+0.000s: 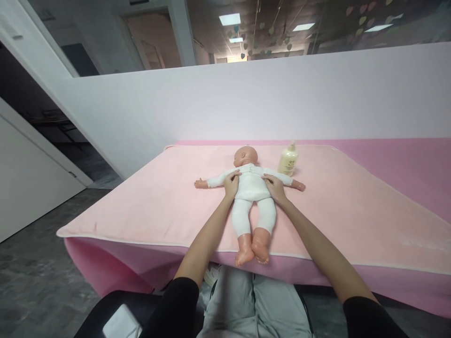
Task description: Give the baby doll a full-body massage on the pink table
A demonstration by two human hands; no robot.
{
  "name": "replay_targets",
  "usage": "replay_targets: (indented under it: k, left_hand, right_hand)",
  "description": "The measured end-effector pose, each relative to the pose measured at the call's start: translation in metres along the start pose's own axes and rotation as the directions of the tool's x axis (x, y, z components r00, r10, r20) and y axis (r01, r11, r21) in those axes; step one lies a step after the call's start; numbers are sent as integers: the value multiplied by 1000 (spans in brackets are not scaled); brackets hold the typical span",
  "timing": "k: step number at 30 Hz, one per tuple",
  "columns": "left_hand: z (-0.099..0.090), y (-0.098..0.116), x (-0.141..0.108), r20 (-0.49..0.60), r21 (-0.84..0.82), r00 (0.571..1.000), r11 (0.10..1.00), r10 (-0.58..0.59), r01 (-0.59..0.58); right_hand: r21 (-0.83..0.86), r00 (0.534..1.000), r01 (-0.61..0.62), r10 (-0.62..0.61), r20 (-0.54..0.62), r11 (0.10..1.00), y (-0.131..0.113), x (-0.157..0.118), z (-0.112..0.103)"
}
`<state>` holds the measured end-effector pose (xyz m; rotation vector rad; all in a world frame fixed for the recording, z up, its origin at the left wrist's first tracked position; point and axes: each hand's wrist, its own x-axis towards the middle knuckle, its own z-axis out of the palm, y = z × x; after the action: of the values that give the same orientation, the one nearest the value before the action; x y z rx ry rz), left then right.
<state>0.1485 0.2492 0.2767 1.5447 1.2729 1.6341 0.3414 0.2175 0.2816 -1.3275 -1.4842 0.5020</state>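
One pink-covered counter [141, 206] carries a white-clothed baby doll [252, 185], lying flat, arms spread, near a pump bottle [288, 162]. The left grip [231, 185] and right grip [275, 188] touch opposite sides of the doll's torso, fingers bent; whether either pinches cloth, I cannot tell.

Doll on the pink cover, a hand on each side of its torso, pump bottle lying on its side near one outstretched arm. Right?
Not quite: the pump bottle is standing upright, per the head view. It is near one outstretched arm; left hand and right hand are at the torso's sides.
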Motion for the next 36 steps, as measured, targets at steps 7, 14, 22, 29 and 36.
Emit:
replay_targets:
  k: [7,14,22,29,36]
  left_hand:
    - [1,-2,2,-11,-24,1000,1000,-14,14]
    - [1,-4,3,-14,-51,1000,999,-5,4]
    - [-2,-4,4,36,-8,999,1000,14,-14]
    - [-3,-4,5,43,40,998,998,37,-38]
    - [-4,-3,5,45,45,998,998,33,-35]
  right_hand:
    - [-35,999,32,-32,12,999,2,2,0]
    - [-45,997,74,-74,-3,996,9,4,2]
    - [-64,993,114,-113,14,991,10,6,1]
    - [-91,993,111,-109,35,990,3,4,-1]
    - [-117,993,119,-115,37,986,1,5,-1]
